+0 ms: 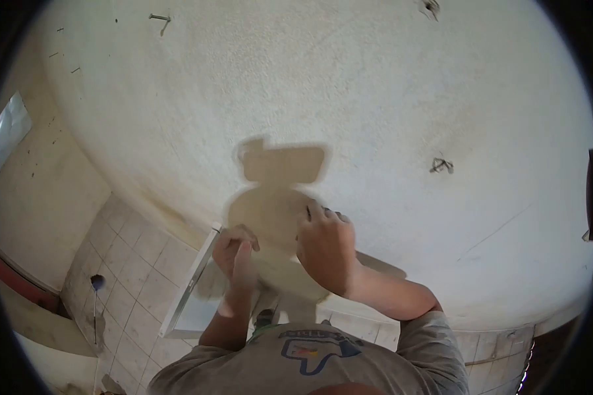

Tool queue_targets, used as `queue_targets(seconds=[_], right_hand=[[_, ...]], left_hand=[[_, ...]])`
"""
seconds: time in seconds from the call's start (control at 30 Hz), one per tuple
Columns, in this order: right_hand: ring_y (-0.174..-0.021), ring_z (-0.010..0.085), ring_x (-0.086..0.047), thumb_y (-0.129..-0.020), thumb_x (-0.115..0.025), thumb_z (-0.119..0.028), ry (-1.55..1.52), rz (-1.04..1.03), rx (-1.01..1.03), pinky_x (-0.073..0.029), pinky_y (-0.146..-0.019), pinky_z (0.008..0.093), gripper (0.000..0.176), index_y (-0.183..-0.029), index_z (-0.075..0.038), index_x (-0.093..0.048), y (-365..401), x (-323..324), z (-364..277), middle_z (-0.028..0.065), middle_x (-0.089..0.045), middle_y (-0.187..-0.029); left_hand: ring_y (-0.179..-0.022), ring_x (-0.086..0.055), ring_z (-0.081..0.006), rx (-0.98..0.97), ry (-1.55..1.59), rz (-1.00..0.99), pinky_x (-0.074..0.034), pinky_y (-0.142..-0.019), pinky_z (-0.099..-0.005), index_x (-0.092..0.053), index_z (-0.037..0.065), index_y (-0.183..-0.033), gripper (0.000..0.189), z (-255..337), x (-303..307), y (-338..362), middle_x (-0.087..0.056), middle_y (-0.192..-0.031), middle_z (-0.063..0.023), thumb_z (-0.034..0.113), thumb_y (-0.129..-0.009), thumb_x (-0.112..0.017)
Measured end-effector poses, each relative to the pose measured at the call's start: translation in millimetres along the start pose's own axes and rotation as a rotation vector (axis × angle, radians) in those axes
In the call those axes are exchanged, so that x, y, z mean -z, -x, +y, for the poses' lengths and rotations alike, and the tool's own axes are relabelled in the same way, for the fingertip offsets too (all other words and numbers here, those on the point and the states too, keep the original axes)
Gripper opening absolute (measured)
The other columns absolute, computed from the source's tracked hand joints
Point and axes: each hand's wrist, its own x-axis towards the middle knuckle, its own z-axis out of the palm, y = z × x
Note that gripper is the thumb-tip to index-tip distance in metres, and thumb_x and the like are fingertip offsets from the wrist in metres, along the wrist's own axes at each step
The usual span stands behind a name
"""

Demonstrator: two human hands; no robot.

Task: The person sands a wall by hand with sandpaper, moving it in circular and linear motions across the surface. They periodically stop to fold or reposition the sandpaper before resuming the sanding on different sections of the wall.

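Observation:
My left hand [236, 251] is raised before the pale wall [375, 99], its fingers curled together; whatever they hold, if anything, is too small to make out. To its right, my right hand [325, 238] is at the wall with the back of the hand toward me and its fingers bent. A small dark spot shows by its fingertips, and what it grips is hidden. The shadow [270, 210] of a head and the hands falls on the wall between and above both hands. A white-framed panel [191, 296] leans just left of my left forearm.
Nails [159, 18] stick out of the wall at the upper left, and twisted wire [441, 165] at the right. A shiny sheet [8, 131] is on the left wall. On the tiled floor [138, 283] a thin stick [95, 309] with a dark blue end lies near a hole.

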Motion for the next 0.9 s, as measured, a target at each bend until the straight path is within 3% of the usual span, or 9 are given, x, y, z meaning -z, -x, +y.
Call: queue_targets(seconds=[0.13,0.2,0.27,0.33,0.43,0.6,0.73,0.83,0.9], right_hand=[[-0.071,0.0198,-0.064,-0.077,-0.077,-0.008,-0.288,0.561,0.022,-0.049,-0.059,0.0351,0.012,-0.084,-0.008,-0.067,-12.5,91.2,9.3,0.0081,-0.068,-0.091],[-0.068,0.0083,-0.057,-0.077,-0.086,0.0,-0.178,0.925,-0.072,-0.039,-0.055,0.0223,0.025,-0.083,-0.009,-0.063,-14.9,121.1,13.4,0.008,-0.075,-0.099],[-0.068,0.007,-0.056,-0.082,-0.083,0.002,-0.13,1.156,-0.098,-0.04,-0.055,0.0229,0.023,-0.084,-0.008,-0.063,-21.4,117.4,14.9,0.0082,-0.074,-0.097],[-0.067,0.0116,-0.058,-0.081,-0.082,0.002,-0.08,1.084,0.099,-0.045,-0.056,0.0275,0.022,-0.085,-0.007,-0.063,-35.1,90.9,15.9,0.0089,-0.073,-0.097],[-0.072,0.0225,-0.063,-0.079,-0.075,-0.008,0.049,0.438,0.141,-0.053,-0.062,0.0365,0.015,-0.09,-0.006,-0.063,-40.3,34.1,-16.4,0.0097,-0.062,-0.1],[-0.081,0.0218,-0.065,-0.078,-0.074,-0.013,-0.115,0.283,0.061,-0.053,-0.067,0.0364,0.017,-0.092,-0.006,-0.067,-34.4,7.0,-47.7,0.009,-0.064,-0.097],[-0.078,0.0135,-0.064,-0.08,-0.081,-0.01,0.069,0.803,0.139,-0.048,-0.057,0.0285,0.018,-0.095,-0.006,-0.072,-55.2,64.2,-50.9,0.0078,-0.071,-0.098],[-0.067,0.007,-0.059,-0.082,-0.084,-0.007,0.252,1.146,0.034,-0.042,-0.051,0.0201,0.017,-0.092,-0.005,-0.071,-65.8,92.4,-38.5,0.0071,-0.071,-0.096],[-0.061,0.005,-0.057,-0.08,-0.086,-0.009,0.247,1.197,-0.127,-0.039,-0.049,0.0197,0.018,-0.089,-0.008,-0.071,-73.9,84.4,-38.5,0.0025,-0.069,-0.09]], left_hand=[[-0.062,-0.045,-0.0111,-0.04,0.028,-0.056,-0.035,-0.056,-0.0274,-0.056,0.002,-0.08,0.028,2.7,35.5,-12.9,-0.05,-0.068,-0.0036,0.021,-0.097,-0.064],[-0.059,-0.043,-0.0105,0.044,0.021,-0.075,-0.032,-0.054,-0.0284,-0.053,0.003,-0.073,0.033,-8.6,57.7,-15.3,-0.048,-0.064,-0.0024,0.022,-0.097,-0.065],[-0.055,-0.04,-0.0109,0.061,0.021,-0.109,-0.029,-0.052,-0.0292,-0.05,0.004,-0.067,0.039,-18.1,65.8,-23.2,-0.045,-0.061,-0.0012,0.024,-0.097,-0.065],[-0.05,-0.034,-0.0125,0.025,0.017,-0.146,-0.024,-0.049,-0.0299,-0.047,0.003,-0.063,0.044,-23.3,61.9,-28.3,-0.039,-0.056,-0.0002,0.027,-0.096,-0.064],[-0.048,-0.036,-0.0138,-0.28,-0.275,-0.415,-0.023,-0.048,-0.0306,-0.05,0.002,-0.065,0.04,-16.8,64.4,-48.8,-0.043,-0.056,-0.0019,0.022,-0.094,-0.067],[-0.048,-0.039,-0.015,-0.345,-0.343,-0.383,-0.026,-0.047,-0.0308,-0.052,0.003,-0.066,0.035,-20.9,101.6,-82.9,-0.046,-0.056,-0.004,0.016,-0.093,-0.069],[-0.044,-0.034,-0.0153,-0.341,-0.41,-0.294,-0.026,-0.045,-0.0307,-0.054,0.006,-0.066,0.027,-31.7,151.0,-103.8,-0.039,-0.053,-0.0028,0.012,-0.086,-0.071],[-0.049,-0.043,-0.0153,-0.409,-0.511,-0.331,-0.028,-0.046,-0.0311,-0.055,0.003,-0.067,0.031,-28.0,181.9,-121.7,-0.049,-0.056,-0.0046,0.012,-0.095,-0.066],[-0.049,-0.043,-0.0158,-0.391,-0.514,-0.305,-0.029,-0.047,-0.0308,-0.055,0.003,-0.067,0.03,-31.7,197.6,-129.4,-0.05,-0.056,-0.0051,0.01,-0.095,-0.065]])
